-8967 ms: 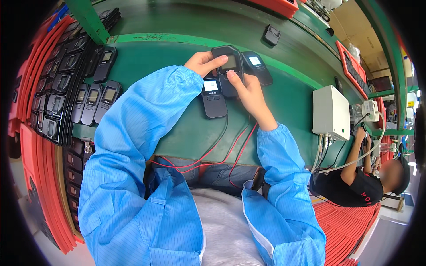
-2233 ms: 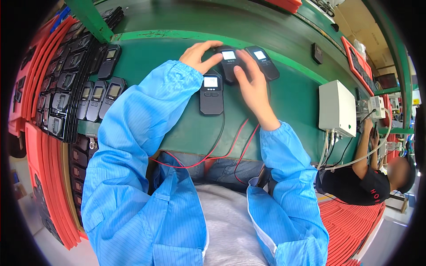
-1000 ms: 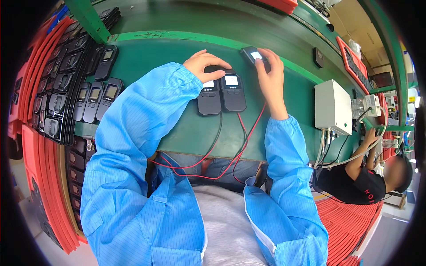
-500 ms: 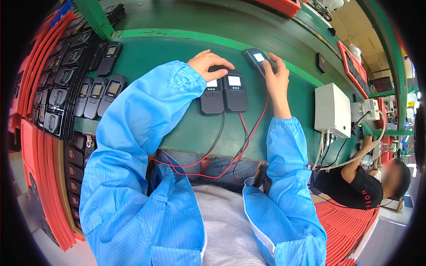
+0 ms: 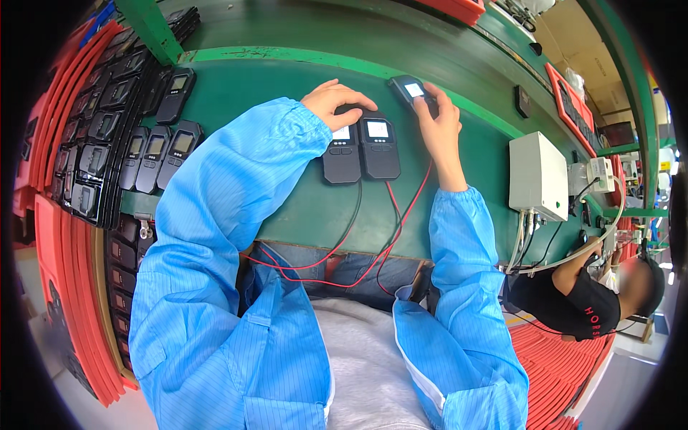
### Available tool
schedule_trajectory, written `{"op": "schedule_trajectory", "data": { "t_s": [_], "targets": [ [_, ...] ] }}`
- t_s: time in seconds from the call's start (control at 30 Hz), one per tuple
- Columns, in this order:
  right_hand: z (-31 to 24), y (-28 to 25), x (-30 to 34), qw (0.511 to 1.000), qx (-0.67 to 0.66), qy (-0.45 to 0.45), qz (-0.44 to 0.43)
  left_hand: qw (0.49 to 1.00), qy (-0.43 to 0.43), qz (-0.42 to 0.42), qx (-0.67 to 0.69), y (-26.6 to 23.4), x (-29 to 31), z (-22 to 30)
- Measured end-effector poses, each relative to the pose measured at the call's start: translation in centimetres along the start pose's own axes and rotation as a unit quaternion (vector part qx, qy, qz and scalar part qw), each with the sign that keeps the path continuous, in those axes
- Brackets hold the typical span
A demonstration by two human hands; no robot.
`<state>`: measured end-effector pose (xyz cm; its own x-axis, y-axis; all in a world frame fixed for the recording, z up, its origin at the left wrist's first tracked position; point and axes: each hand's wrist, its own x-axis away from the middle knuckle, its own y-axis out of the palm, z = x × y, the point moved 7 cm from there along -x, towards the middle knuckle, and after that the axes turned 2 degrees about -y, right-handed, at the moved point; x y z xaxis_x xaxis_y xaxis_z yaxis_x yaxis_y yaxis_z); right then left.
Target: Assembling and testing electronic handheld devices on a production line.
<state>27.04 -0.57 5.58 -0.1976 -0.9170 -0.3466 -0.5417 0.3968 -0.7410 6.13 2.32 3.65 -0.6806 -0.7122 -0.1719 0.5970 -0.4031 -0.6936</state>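
Two dark handheld devices with lit screens lie side by side on the green bench (image 5: 287, 208): the left device (image 5: 341, 152) and the right device (image 5: 379, 145). Red and black wires run from their lower ends toward me. My left hand (image 5: 335, 103) rests on the top end of the left device, fingers curved over it. My right hand (image 5: 434, 120) grips a third dark device (image 5: 410, 90) with a lit screen, held tilted just above the bench beyond the other two.
Rows of the same dark devices (image 5: 154, 147) fill the bench's left side, with stacked red trays (image 5: 64, 236) beside them. A white junction box (image 5: 537, 175) with cables sits at right. Another person in a black shirt (image 5: 580, 304) works at lower right.
My right hand has lifted the third device and carried it up and to the right, away from the pair. My left hand has stayed on the left device.
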Motion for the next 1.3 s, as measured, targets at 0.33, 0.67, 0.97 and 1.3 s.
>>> {"op": "schedule_trajectory", "data": {
  "t_s": [0.33,0.67,0.97,1.3],
  "targets": [
    [-0.46,0.32,0.29,0.999,-0.047,-0.025,0.005,1.0,-0.003,-0.005,0.005,0.14,0.03,-0.5],
    [-0.68,0.29,-0.01,0.999,-0.03,-0.039,0.004,1.0,0.008,0.009,0.0,-0.11,-0.08,-0.58],
    [-0.52,0.44,0.26,0.999,-0.033,-0.042,-0.005,1.0,0.0,0.004,0.0,0.0,0.11,0.19],
    [-0.64,0.54,0.17,0.998,-0.033,-0.046,-0.008,1.0,0.003,-0.001,0.013,-0.01,0.07,-0.27]
  ]
}}
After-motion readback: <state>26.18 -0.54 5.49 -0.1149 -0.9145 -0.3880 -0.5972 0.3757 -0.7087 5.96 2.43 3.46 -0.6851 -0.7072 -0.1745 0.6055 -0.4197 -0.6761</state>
